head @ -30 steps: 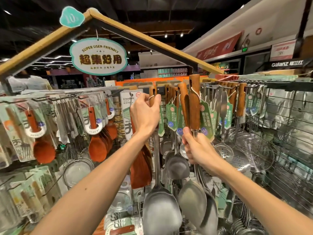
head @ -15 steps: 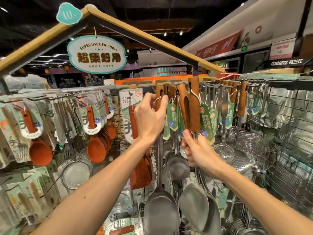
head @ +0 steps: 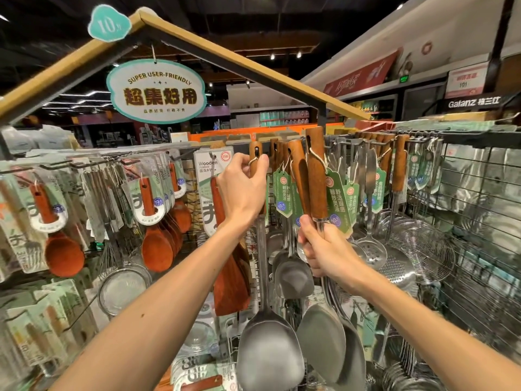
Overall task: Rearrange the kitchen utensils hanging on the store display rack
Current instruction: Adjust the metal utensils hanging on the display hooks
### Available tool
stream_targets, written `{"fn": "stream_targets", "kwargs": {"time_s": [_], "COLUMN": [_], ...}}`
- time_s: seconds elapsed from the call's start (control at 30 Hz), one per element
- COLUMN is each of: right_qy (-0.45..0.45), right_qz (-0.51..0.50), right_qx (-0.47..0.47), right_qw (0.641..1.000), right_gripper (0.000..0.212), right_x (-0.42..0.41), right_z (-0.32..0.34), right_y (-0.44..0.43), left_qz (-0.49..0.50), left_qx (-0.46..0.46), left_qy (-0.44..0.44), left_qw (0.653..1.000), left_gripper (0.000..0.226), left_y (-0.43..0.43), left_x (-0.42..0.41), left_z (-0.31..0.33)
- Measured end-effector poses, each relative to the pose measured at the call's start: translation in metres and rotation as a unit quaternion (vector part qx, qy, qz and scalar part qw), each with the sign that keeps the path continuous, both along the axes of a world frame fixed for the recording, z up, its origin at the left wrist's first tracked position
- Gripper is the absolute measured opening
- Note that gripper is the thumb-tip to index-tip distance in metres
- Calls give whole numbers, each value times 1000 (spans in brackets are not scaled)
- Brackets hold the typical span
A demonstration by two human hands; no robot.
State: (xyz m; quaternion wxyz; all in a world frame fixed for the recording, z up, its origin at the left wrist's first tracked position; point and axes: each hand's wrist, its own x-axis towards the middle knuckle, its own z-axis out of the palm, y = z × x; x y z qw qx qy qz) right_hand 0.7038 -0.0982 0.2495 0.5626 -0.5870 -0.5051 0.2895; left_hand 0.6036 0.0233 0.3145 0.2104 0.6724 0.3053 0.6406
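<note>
A shop's kitchenware aisle: tagged wooden-handled steel spatulas (head: 317, 176) on hooks, a teal-rimmed oval promotional sign (head: 156, 91) above the hands.

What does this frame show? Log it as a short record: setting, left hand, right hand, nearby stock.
setting: store display rack hung with kitchen utensils
left hand: left hand pinching the top of a wooden-handled steel spatula by its hanging hole
right hand: right hand gripping metal shafts just under two raised wooden handles
nearby stock: wooden spoons to the left, skimmers to the right
sign: "SUPER USER-FRIENDLY" sign overhead
</note>
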Motion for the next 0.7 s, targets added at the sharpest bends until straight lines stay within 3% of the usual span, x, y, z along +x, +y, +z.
{"fn": "stream_targets", "kwargs": {"time_s": [0.4,0.53,0.63,0.7], "right_qy": [12,18,48,68], "right_qz": [51,83,110,131], "right_qx": [-26,-37,-49,-62], "right_qw": [998,996,992,987], "right_gripper": [48,49,45,43], "right_x": [1,-1,-13,-24], "right_z": [-7,-11,-15,-20], "right_y": [0,-11,-21,-27], "left_qz": [5,-10,-95,-211], "left_qx": [-126,-111,-73,-119], "left_qy": [120,112,75,58], "left_qw": [985,987,990,968], "left_gripper": [51,68,59,64], "left_y": [36,4,-38,-64], "left_x": [8,-9,-25,-34], "left_z": [1,-14,-29,-39]}}
